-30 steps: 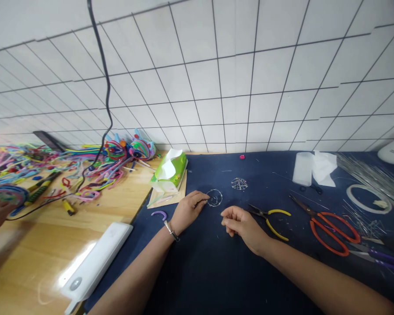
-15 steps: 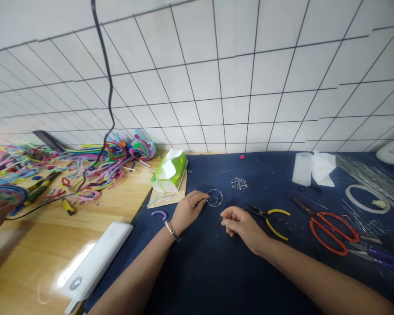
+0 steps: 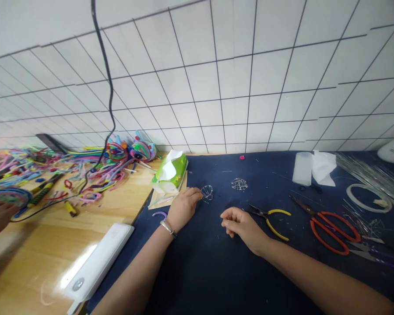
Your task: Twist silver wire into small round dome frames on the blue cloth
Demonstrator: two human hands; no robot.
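My left hand (image 3: 184, 204) pinches the edge of a small round wire frame (image 3: 207, 192), tilted so that its curved strands show. My right hand (image 3: 237, 222) is curled above the dark blue mat (image 3: 197, 267), fingertips pressed together; whatever they may hold is too small to make out. Beyond it, a second wire dome (image 3: 239, 184) lies on the mat. Just right of my right hand are pliers with yellow handles (image 3: 277, 213), lying with their jaws partly behind the hand.
At right lie orange-handled scissors (image 3: 331, 232), purple-handled scissors (image 3: 377, 256), a white coil (image 3: 354, 199) and loose wires (image 3: 367, 175). A green tissue pack (image 3: 170, 173) and white device (image 3: 98, 262) stand left. Another person's hand (image 3: 0, 216) is near colourful pipe cleaners (image 3: 101, 175).
My left hand has moved slightly left and away from me, turning the wire frame from flat-on to tilted. My right hand has stayed in place.
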